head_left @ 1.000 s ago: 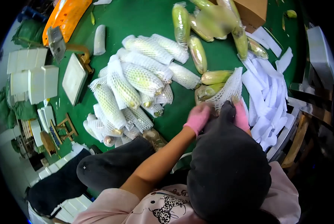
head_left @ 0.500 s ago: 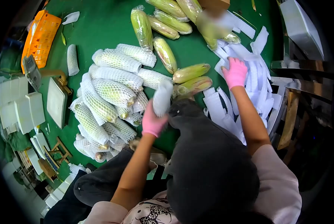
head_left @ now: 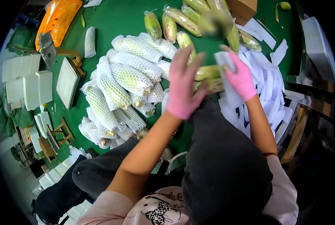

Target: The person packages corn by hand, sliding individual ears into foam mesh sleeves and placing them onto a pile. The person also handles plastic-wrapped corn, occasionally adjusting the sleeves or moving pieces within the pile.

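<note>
My left hand (head_left: 185, 84), in a pink glove, is raised over the middle with its fingers spread and blurred; I see nothing in it. My right hand (head_left: 242, 77), gloved the same way, pinches a white foam net sleeve (head_left: 227, 73) between thumb and fingers. Under and beside the hands lie film-wrapped corn cobs (head_left: 208, 72), partly hidden. To the left is a heap of cobs in white foam nets (head_left: 132, 78). Right of my right hand spreads a pile of flat foam sleeves (head_left: 263, 80). A whitish piece shows beside my left wrist, mostly covered.
More film-wrapped cobs (head_left: 182, 19) lie at the back, near a cardboard box (head_left: 243, 9). A scale (head_left: 67, 83) and an orange crate (head_left: 60, 22) stand to the left. One foam sleeve (head_left: 90, 42) lies apart on the green surface. A white foam box (head_left: 318, 48) is at the right.
My right hand has lifted a foam sleeve from the pile and come toward the middle. My left hand, which held a foam sleeve, has let go, risen to the right and spread its fingers.
</note>
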`<state>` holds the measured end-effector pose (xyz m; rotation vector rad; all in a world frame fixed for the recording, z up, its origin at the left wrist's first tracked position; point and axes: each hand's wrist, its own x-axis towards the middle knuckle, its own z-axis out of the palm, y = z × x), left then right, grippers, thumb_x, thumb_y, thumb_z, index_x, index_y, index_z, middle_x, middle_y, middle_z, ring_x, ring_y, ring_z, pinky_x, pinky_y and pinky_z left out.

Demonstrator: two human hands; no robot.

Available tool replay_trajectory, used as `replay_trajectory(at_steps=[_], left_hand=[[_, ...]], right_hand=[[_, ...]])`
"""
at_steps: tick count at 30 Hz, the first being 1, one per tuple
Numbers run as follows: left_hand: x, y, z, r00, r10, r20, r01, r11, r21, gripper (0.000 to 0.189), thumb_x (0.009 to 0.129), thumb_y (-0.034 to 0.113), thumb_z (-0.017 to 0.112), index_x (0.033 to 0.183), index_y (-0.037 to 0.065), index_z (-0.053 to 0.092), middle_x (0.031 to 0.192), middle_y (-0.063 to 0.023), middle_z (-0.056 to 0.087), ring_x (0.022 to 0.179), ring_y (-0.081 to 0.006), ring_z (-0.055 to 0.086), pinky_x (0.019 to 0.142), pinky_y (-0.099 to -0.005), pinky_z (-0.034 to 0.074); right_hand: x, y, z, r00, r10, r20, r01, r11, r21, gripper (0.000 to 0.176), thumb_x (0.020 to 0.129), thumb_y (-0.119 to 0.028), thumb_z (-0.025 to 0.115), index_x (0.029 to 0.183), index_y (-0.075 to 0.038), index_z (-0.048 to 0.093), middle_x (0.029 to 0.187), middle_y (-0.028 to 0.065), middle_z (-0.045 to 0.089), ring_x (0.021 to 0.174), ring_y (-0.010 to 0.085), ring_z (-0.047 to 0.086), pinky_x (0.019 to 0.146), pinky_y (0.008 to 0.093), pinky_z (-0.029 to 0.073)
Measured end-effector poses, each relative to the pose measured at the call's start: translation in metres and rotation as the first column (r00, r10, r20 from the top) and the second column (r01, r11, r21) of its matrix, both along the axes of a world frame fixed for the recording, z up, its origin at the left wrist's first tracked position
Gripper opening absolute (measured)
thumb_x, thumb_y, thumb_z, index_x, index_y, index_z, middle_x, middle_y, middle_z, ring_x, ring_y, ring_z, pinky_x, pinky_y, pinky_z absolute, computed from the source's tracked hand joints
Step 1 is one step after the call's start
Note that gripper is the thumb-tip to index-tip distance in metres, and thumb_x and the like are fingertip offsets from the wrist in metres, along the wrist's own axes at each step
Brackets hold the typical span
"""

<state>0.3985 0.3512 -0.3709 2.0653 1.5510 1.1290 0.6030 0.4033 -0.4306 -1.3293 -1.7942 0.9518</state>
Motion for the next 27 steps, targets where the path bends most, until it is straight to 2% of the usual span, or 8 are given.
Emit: replay_trajectory(at_steps=[5, 12, 14, 16, 21, 24, 25, 27], left_hand=[[0.024, 0.079, -0.004, 0.956, -0.221, 0.194, 0.220, 0.975, 0.026, 0.059, 0.085, 0.028, 0.060, 0.137, 0.004, 0.043, 0.142, -0.0212, 0.037, 0.133, -0.0358, 0.034, 0.111, -0.0409, 0.027], [0.056, 0.037, -0.083, 0.678, 0.403, 0.615, 0.012, 0.830, -0.557, 0.055, 0.087, 0.028, 0.064, 0.126, -0.007, 0.046, 0.120, -0.0213, 0.054, 0.110, -0.0281, 0.053, 0.096, -0.0355, 0.041], [0.061, 0.013, -0.092, 0.630, 0.487, 0.604, 0.027, 0.764, -0.644, 0.050, 0.087, 0.029, 0.065, 0.121, -0.006, 0.051, 0.109, -0.0180, 0.060, 0.097, -0.0247, 0.058, 0.088, -0.0348, 0.046], [0.070, -0.005, -0.102, 0.552, 0.495, 0.672, 0.061, 0.779, -0.624, 0.046, 0.088, 0.029, 0.066, 0.117, -0.004, 0.054, 0.102, -0.0149, 0.062, 0.089, -0.0222, 0.059, 0.083, -0.0352, 0.048], [0.046, -0.001, -0.100, -0.282, 0.752, 0.596, 0.671, 0.598, -0.438, 0.038, 0.095, 0.028, 0.055, 0.122, 0.001, 0.054, 0.117, -0.0141, 0.062, 0.104, -0.0259, 0.061, 0.095, -0.0424, 0.047], [0.046, -0.007, -0.170, -0.020, 0.795, 0.606, 0.707, 0.440, -0.554, 0.038, 0.096, 0.028, 0.053, 0.124, 0.002, 0.054, 0.117, -0.0140, 0.062, 0.102, -0.0261, 0.061, 0.096, -0.0393, 0.047], [0.052, -0.026, -0.216, 0.664, 0.486, 0.569, 0.414, 0.395, -0.820, 0.044, 0.094, 0.030, 0.056, 0.129, 0.004, 0.051, 0.117, -0.0152, 0.062, 0.097, -0.0248, 0.062, 0.091, -0.0375, 0.049], [0.063, -0.041, -0.181, 0.800, 0.048, 0.598, 0.486, 0.532, -0.693, 0.068, 0.080, 0.033, 0.068, 0.136, 0.002, 0.044, 0.120, -0.0161, 0.061, 0.106, -0.0242, 0.058, 0.097, -0.0361, 0.044]], right_hand=[[-0.016, 0.027, 0.037, 0.290, -0.183, -0.939, -0.730, 0.593, -0.341, 0.039, 0.092, -0.025, 0.056, 0.123, 0.000, 0.054, 0.112, 0.0113, 0.064, 0.099, 0.0183, 0.062, 0.084, 0.0319, 0.051], [-0.025, 0.003, -0.055, 0.924, -0.184, -0.334, 0.039, 0.916, -0.400, 0.021, 0.085, -0.006, 0.064, 0.105, -0.001, 0.063, 0.101, 0.0076, 0.065, 0.087, 0.0156, 0.061, 0.080, 0.0280, 0.050], [-0.034, -0.014, -0.041, 0.967, -0.183, -0.179, 0.177, 0.983, -0.049, 0.021, 0.084, -0.004, 0.065, 0.104, 0.000, 0.063, 0.097, 0.0074, 0.066, 0.084, 0.0180, 0.061, 0.078, 0.0294, 0.049], [-0.027, -0.025, -0.046, 0.631, -0.399, -0.666, 0.120, 0.898, -0.424, 0.026, 0.080, -0.005, 0.066, 0.105, -0.001, 0.061, 0.102, 0.0103, 0.064, 0.090, 0.0208, 0.061, 0.081, 0.0312, 0.050], [0.034, -0.023, -0.107, 0.915, -0.329, 0.235, 0.342, 0.939, -0.016, 0.022, 0.081, -0.011, 0.064, 0.100, -0.001, 0.062, 0.097, 0.0123, 0.065, 0.086, 0.0232, 0.062, 0.078, 0.0336, 0.050], [0.058, -0.035, -0.147, 0.791, -0.254, 0.556, 0.301, 0.954, 0.008, 0.021, 0.081, -0.014, 0.063, 0.097, -0.001, 0.063, 0.093, 0.0135, 0.066, 0.083, 0.0245, 0.063, 0.076, 0.0351, 0.051], [0.064, -0.043, -0.165, 0.754, -0.214, 0.621, 0.302, 0.953, -0.038, 0.021, 0.081, -0.015, 0.062, 0.096, -0.001, 0.063, 0.092, 0.0139, 0.066, 0.082, 0.0250, 0.063, 0.075, 0.0355, 0.051], [0.068, -0.049, -0.188, 0.689, -0.139, 0.711, 0.315, 0.941, -0.121, 0.021, 0.081, -0.018, 0.061, 0.094, -0.001, 0.064, 0.090, 0.0147, 0.067, 0.080, 0.0259, 0.064, 0.074, 0.0365, 0.051]])
